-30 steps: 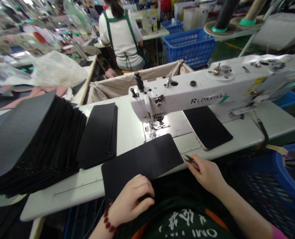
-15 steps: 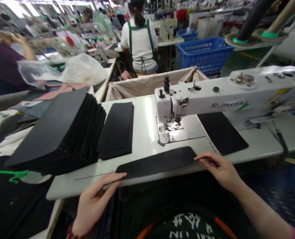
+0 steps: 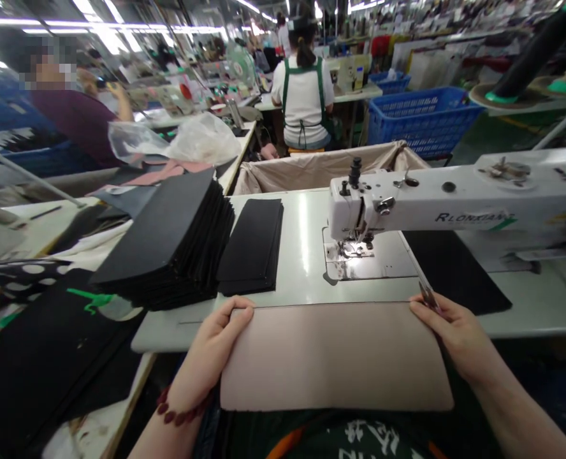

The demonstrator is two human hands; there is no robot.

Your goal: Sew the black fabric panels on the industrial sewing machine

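Note:
A panel (image 3: 335, 357) with a pinkish-beige face and rounded lower corners hangs over the table's front edge in the head view. My left hand (image 3: 216, 338) pinches its upper left corner between thumb and fingers. At the upper right corner, my right hand (image 3: 448, 325) grips the same panel. A slim metal tool that looks like thread snips (image 3: 428, 296) also sticks out from that hand's fingers. Just beyond the panel stands a white sewing machine (image 3: 407, 210), its needle area lit. Another black panel (image 3: 450, 268) lies under the machine's arm.
A tall stack of black panels (image 3: 163, 236) stands on the left, beside a lower stack (image 3: 252, 245). Behind the table (image 3: 302, 255) is a fabric-lined bin (image 3: 312, 173). A blue basket (image 3: 421, 121) and a seated co-worker (image 3: 304, 102) are farther back. Black pieces (image 3: 48, 363) lie at lower left.
The panel has tipped from black side up on the table edge to beige face towards me. Both hands now hold its top corners. The camera view has shifted left and up.

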